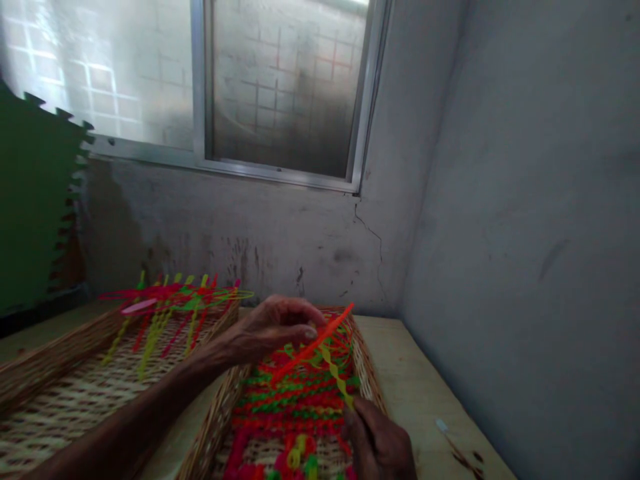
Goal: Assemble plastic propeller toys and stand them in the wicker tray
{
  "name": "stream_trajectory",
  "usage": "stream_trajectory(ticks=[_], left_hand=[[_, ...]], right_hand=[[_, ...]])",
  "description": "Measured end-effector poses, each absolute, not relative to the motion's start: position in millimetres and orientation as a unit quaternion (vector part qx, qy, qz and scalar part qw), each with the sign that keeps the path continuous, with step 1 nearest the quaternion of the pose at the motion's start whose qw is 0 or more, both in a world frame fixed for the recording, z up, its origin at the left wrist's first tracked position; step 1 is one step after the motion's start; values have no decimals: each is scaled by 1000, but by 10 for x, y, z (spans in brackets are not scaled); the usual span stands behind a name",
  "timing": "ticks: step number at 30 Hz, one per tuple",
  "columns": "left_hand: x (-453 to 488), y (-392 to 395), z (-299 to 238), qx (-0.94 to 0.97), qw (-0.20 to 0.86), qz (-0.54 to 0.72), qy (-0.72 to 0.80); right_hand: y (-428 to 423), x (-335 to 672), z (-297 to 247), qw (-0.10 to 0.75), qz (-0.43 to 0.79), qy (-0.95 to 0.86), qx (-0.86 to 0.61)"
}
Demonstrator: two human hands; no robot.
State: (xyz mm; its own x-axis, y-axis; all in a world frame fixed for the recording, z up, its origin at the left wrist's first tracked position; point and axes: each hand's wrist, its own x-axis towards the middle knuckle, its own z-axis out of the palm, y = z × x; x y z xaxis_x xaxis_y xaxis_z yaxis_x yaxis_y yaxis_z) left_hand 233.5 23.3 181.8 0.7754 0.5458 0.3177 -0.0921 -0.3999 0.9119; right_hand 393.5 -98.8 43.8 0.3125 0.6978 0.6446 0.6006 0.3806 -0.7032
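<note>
Above the right-hand wicker basket [370, 373], my left hand [280, 323] pinches a flat orange strip [330, 328] between thumb and fingers. The strip slants up to the right. A yellow twisted strand [336, 377] runs down from beside it to my right hand [377, 443], whose fingers are closed on its lower end. Rows of green, orange and pink twisted strands [295, 397] lie in the basket below. Whether the yellow strand also reaches my left fingertips is hard to make out.
A second wicker basket [55, 413] stands at left, with a bundle of pink and yellow strands [175, 293] across its far end. A small white-tipped stick [443, 425] lies on the wooden table [415, 373] at right. Walls and a window [285, 87] bound the table behind.
</note>
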Motion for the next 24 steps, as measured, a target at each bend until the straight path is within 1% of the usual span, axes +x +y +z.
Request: stream_trajectory(ticks=[2, 4, 9, 11, 14, 18, 21, 24], left_hand=[[2338, 254, 1815, 782, 527, 300, 143], [2327, 290, 1803, 784, 529, 293, 142], [2318, 333, 1767, 782, 540, 283, 130], [2335, 297, 1767, 769, 559, 278, 135], [2378, 210, 1779, 755, 574, 277, 153], [2411, 155, 1775, 767, 540, 306, 166], [2366, 196, 1789, 789, 491, 317, 188], [2259, 270, 1876, 807, 434, 327, 231]], right_hand=[[-961, 3920, 448, 615, 36, -581, -532], [-963, 3901, 488, 630, 46, -552, -544], [-1015, 3899, 641, 602, 174, -539, -562], [-991, 3909, 663, 600, 185, -543, -558], [-890, 3896, 646, 623, 129, -543, -548], [-745, 3816, 616, 641, 18, -539, -546], [-730, 3779, 555, 612, -74, -565, -548], [-801, 3847, 329, 563, -171, -556, -587]])
